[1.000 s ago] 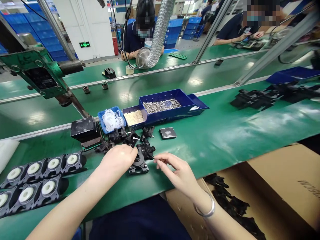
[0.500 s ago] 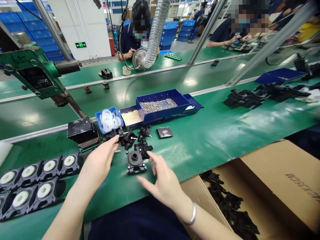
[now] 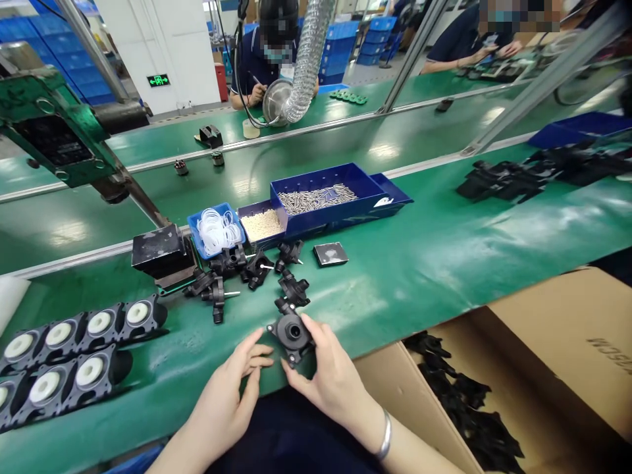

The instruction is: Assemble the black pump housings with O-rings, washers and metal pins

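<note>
A black plastic housing [image 3: 292,331] with a round centre port, screws at its corners and a pipe stub is near the table's front edge. My right hand [image 3: 332,368] grips it from the right between thumb and fingers. On its left side, my left hand [image 3: 236,378] is open, fingers apart and close to the housing without a hold on it. Just behind lies another black part [image 3: 294,288] with pipe stubs. Several similar parts with thin white shafts, such as one black part [image 3: 216,296], are scattered to the left.
Rows of black frames with white rings [image 3: 89,372] lie at left, near a green press [image 3: 54,131]. Behind are a blue tray of white rings [image 3: 195,240] and a blue bin of screws [image 3: 336,220]. A cardboard box [image 3: 557,316] holds black parts. Co-workers sit across the bench.
My right hand has closed on the housing, which is now turned and slightly to the right. My left hand has come from the parts at left toward the housing.
</note>
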### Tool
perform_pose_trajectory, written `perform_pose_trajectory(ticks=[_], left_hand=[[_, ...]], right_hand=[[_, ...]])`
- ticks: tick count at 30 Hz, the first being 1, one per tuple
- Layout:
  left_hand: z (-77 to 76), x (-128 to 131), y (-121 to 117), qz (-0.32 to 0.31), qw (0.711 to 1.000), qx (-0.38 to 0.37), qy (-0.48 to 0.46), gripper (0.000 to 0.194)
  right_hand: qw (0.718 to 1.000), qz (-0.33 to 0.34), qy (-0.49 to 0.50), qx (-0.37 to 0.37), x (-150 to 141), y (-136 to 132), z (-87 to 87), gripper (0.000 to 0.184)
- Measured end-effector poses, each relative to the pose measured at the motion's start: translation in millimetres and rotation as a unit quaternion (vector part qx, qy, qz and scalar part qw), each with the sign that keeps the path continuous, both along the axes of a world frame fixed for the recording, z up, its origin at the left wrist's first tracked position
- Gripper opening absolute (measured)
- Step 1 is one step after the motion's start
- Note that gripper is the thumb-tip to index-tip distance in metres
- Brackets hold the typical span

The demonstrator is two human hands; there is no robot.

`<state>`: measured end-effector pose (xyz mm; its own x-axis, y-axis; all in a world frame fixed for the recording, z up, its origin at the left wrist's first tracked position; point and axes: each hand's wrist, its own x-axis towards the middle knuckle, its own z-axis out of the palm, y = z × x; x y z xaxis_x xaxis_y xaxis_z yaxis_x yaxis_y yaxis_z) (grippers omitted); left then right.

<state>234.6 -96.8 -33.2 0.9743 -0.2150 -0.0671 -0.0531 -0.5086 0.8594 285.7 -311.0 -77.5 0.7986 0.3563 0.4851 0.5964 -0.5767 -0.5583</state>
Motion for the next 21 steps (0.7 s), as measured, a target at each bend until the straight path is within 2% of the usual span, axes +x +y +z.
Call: perform_pose_trajectory(ticks=[2, 5, 9, 12, 14, 16, 18, 19, 20, 21], left_hand=[[7.0, 7, 9, 0.009, 0.996, 0.057, -0.067, 0.05], [12.7, 18, 21, 0.044, 0.974, 0.141, -0.174, 0.039], [19.2, 33, 33, 0.101, 0.938, 0.216, -0.251, 0.032], [28.4, 40, 45, 0.125, 0.912, 0.265, -0.285, 0.035], [34.8, 42, 61, 0.143, 0.889, 0.319, -0.295, 0.041], [38.1, 39, 86, 0.167, 0.858, 0.402, -0.273, 0.052], [36.7, 35, 116, 0.179, 0.82, 0.493, -0.228, 0.063], [34.7, 33, 132, 0.174, 0.806, 0.527, -0.206, 0.066], [32.4, 31, 147, 0.156, 0.801, 0.547, -0.185, 0.068], [30.4, 31, 160, 0.138, 0.805, 0.553, -0.165, 0.067]], right_hand=[[1.0, -0.015, -0.008, -0.002, 6, -29, -3.6, 0.087], [0.992, -0.122, -0.002, -0.027, 35, -82, -8.0, 0.086], [0.959, -0.279, 0.046, -0.024, 108, -163, -12.6, 0.094], [0.937, -0.342, 0.053, -0.04, 168, -220, -12.1, 0.094], [0.922, -0.377, 0.047, -0.071, 198, -247, -5.5, 0.098], [0.911, -0.398, -0.002, -0.107, 213, -253, 8.1, 0.098], [0.921, -0.364, -0.078, -0.114, 212, -235, 26.7, 0.077], [0.937, -0.318, -0.106, -0.102, 207, -216, 36.2, 0.061], [0.961, -0.244, -0.105, -0.08, 199, -192, 44.8, 0.042], [0.985, -0.147, -0.067, -0.056, 191, -166, 51.8, 0.032]])
